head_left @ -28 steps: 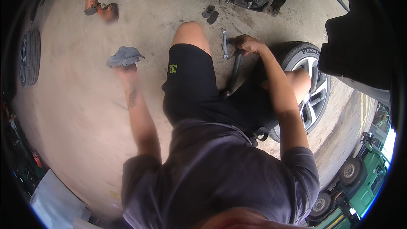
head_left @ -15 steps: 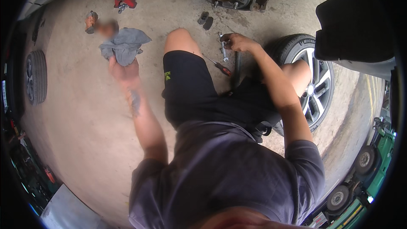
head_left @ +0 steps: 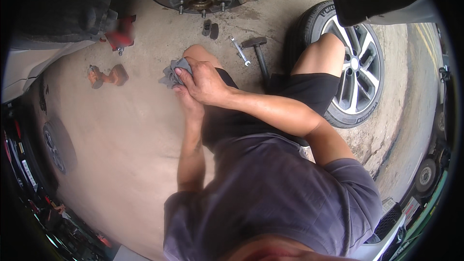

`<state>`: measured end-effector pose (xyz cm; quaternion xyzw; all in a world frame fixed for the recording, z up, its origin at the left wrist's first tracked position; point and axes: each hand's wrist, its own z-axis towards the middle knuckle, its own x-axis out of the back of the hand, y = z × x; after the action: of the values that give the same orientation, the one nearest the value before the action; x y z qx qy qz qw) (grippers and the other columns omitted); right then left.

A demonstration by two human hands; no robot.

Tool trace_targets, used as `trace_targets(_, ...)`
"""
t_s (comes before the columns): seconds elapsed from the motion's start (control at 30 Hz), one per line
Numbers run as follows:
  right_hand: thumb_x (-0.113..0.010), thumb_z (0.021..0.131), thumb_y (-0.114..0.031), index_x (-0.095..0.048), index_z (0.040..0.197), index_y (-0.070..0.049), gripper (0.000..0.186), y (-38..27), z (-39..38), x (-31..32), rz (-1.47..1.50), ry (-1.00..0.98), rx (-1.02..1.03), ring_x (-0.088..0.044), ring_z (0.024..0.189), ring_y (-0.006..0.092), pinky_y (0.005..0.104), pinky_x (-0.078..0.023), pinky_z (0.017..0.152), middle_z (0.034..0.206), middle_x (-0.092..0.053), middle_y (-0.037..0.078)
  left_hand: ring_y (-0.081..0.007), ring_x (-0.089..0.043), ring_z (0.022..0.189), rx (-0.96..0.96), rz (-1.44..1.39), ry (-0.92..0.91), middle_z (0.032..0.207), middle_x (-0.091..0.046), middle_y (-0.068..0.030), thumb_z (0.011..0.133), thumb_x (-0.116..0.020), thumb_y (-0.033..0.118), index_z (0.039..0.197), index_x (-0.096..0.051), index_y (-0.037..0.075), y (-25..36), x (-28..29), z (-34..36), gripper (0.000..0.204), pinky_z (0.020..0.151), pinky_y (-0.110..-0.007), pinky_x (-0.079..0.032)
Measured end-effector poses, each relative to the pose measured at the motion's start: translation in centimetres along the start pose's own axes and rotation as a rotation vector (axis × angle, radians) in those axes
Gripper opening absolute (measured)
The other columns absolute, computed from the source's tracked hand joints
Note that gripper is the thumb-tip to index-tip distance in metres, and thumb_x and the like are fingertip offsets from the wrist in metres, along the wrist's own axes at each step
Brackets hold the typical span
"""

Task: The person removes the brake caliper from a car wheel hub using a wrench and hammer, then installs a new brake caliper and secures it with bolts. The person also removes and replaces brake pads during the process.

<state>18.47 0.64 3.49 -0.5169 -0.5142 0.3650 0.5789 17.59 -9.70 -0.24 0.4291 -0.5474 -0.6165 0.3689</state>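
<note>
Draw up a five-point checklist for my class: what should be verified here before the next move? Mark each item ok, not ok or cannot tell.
1. Grey cloth in hand: ok; it is bunched between the left hand and the right hand.
2. A hand free for a tool: not ok; both are at the cloth.
3. Wrench and hammer out of the hands' way: ok; both lie on the floor, apart from the hands.
4. Wheel off the hub: ok; it is beside the right leg, and the studs are bare.
5. Red stand bearing the car: cannot tell; its contact point is not clear.
</note>
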Motion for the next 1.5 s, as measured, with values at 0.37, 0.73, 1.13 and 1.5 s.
trace_targets(0.37,-0.051,0.095,-0.026,-0.055,0.118,-0.001,0.034,0.4,3.6,-2.2,1.185,-0.626,-0.160,-0.061,0.102,0.0206,0.0325,-0.048,0.091,0.110,-0.063,0.011,-0.0341,-0.040,0.129,-0.797,0.597,0.131,0.137,-0.042,-0.0225,0.096,-0.044,0.044,0.144,-0.024,-0.004,4.2,2.5,-1.1,0.070,0.108,-0.046,-0.030)
trace_targets(0.73,-0.049,0.095,-0.042,-0.053,0.124,0.003,0.054,0.7,2.9,-5.4,0.785,-0.638,-0.176,-0.052,0.115,0.0223,0.0340,-0.040,0.098,0.129,-0.052,0.013,-0.0122,-0.053,0.089,-0.721,0.671,1.232,0.099,-0.049,-0.0058,0.093,-0.052,0.053,0.105,-0.047,0.000,-1.5,-0.9,5.7,0.054,0.080,-0.017,-0.044)
trace_targets(1.13,-0.054,0.090,-0.029,-0.048,0.130,-0.003,0.048,-3.4,3.9,-4.4,0.445,-0.443,0.323,-0.054,0.113,0.0292,0.0413,-0.043,0.095,0.125,-0.054,0.017,-0.0222,-0.046,0.115,-0.048,-0.239,0.303,0.127,-0.044,-0.0112,0.098,-0.043,0.033,0.130,-0.041,0.003,1.5,14.4,2.1,0.044,0.100,-0.038,-0.040)
trace_targets(1.5,-0.066,0.079,-0.026,-0.036,0.140,-0.005,0.071,-3.2,2.2,-7.0,0.473,-0.252,0.563,-0.044,0.127,0.0310,0.0385,-0.035,0.104,0.135,-0.046,0.020,-0.0272,-0.043,0.125,-0.137,0.075,0.390,0.135,-0.043,-0.0124,0.097,-0.043,0.040,0.140,-0.033,0.005,-1.3,8.0,1.5,0.057,0.106,-0.041,-0.037)
